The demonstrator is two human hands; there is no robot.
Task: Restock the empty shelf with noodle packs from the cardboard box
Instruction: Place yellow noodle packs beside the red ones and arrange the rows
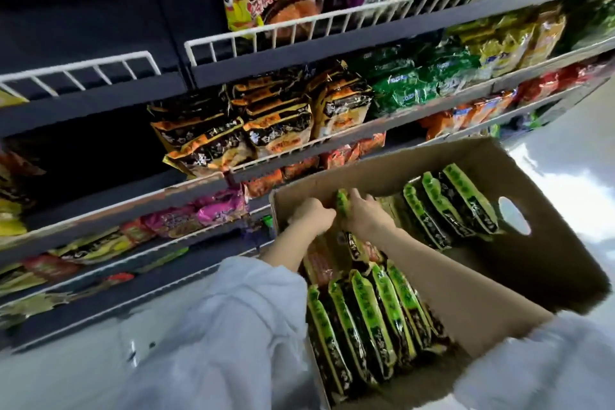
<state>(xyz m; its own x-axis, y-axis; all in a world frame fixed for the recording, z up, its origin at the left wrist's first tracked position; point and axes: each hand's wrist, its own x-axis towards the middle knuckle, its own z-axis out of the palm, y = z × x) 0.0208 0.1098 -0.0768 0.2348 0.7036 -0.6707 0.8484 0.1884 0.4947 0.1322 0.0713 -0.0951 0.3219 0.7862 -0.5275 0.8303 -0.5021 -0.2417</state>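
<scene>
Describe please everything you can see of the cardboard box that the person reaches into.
The cardboard box is brown, plain corrugated board, open on top, with an oval handle cutout in its right wall. It sits low before the shelves, tilted in the view. Inside, green-and-black noodle packs stand on edge in rows, near and far; the middle is partly emptied. The left hand and right hand reach in together, gripping one green pack near the far wall.

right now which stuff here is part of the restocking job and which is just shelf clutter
Job:
cardboard box
green noodle packs in it
green pack held in both hands: left hand, right hand
dark empty shelf

Just there:
orange-black packs
green bags
pink packs
wire rails
</scene>
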